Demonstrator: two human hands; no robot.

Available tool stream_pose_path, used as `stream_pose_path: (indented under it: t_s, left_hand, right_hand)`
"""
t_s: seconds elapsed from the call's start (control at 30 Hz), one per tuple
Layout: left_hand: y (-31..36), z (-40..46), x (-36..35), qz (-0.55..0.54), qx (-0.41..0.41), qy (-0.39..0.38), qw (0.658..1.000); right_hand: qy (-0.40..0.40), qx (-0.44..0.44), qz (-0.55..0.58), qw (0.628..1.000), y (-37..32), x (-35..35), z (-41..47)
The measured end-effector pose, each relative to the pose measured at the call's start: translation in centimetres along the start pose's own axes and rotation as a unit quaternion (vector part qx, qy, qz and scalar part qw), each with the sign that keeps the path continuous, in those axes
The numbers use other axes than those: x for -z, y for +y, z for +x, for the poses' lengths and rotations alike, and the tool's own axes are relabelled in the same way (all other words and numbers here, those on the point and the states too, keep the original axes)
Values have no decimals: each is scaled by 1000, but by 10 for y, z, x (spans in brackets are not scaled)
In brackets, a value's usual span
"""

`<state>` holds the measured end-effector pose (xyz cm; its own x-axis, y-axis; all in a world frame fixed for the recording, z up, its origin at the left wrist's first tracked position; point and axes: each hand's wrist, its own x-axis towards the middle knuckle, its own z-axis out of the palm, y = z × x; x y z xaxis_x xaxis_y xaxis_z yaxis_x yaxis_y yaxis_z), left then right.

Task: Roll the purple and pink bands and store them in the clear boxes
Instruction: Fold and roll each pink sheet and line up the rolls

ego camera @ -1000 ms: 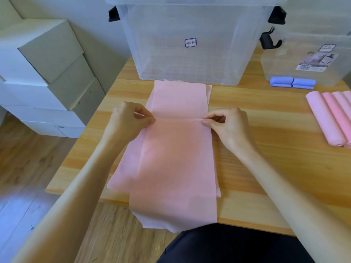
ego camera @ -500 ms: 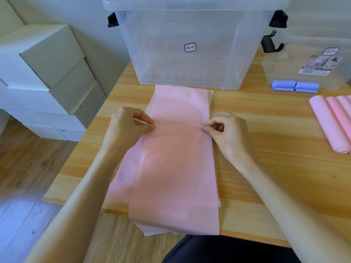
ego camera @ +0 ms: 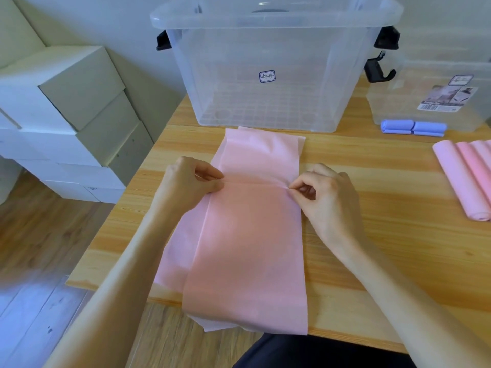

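A long pink band [ego camera: 247, 235] lies flat down the middle of the wooden table [ego camera: 385, 235], its near end hanging over the front edge. My left hand [ego camera: 191, 181] pinches the band's left edge at a crosswise fold line. My right hand [ego camera: 324, 192] pinches the right edge at the same line. A large clear box [ego camera: 265, 75] stands just beyond the band's far end. A second clear box [ego camera: 435, 99] stands at the back right. In front of it lies a rolled purple band [ego camera: 413, 128]. Several rolled pink bands [ego camera: 467, 179] lie at the right edge.
Stacked white cardboard boxes [ego camera: 66, 115] stand on the floor to the left of the table. Black latches [ego camera: 380, 73] stick out from the clear boxes' sides. My dark-clothed lap [ego camera: 318, 351] is at the table's front edge.
The view has tilted slightly, so everything sits lower in frame. Both hands keep pinching the band's edges at the fold line; the band has hardly moved.
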<state>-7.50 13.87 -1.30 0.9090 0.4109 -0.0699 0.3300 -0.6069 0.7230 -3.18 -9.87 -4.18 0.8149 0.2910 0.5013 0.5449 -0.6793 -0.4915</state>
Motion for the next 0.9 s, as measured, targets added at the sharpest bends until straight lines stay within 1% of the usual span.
stream_pose_path:
  t_s: [0.1,0.23,0.33,0.43,0.5,0.6,0.67,0.77,0.83,0.9]
  left_hand:
    - [1,-2,-2,-2,-1,9,1000]
    - [2,-7,-4,2,-17,20,1000]
    - [2,-12,-4,-4,-33,52,998]
    - [2,-18,-3,-40,-47,70,996]
    - [2,-21,-3,-61,-55,71,994]
    - [-1,-23,-2,-108,-45,56,992]
    - [-2,-27,-2,-125,-38,44,990]
    - [-1,-34,-1,-150,-50,37,987]
    - [-1,-39,0,-146,-68,39,986]
    - [-1,-46,1,-114,-85,47,989]
  right_hand:
    - [19,22,-27,999,0,1,-1]
    - [38,38,-30,998,1,1,-2]
    - [34,27,-6,999,3,3,-5]
    - [10,11,38,999,5,4,-8]
    - [-7,9,51,999,5,5,-9]
    - [-16,2,67,998,4,6,-11]
    - [-9,-5,93,996,1,8,-15]
    - [15,-15,127,992,-2,12,-18]
    - [21,-16,129,991,-3,14,-20]
    - [16,-2,117,993,-4,17,-21]
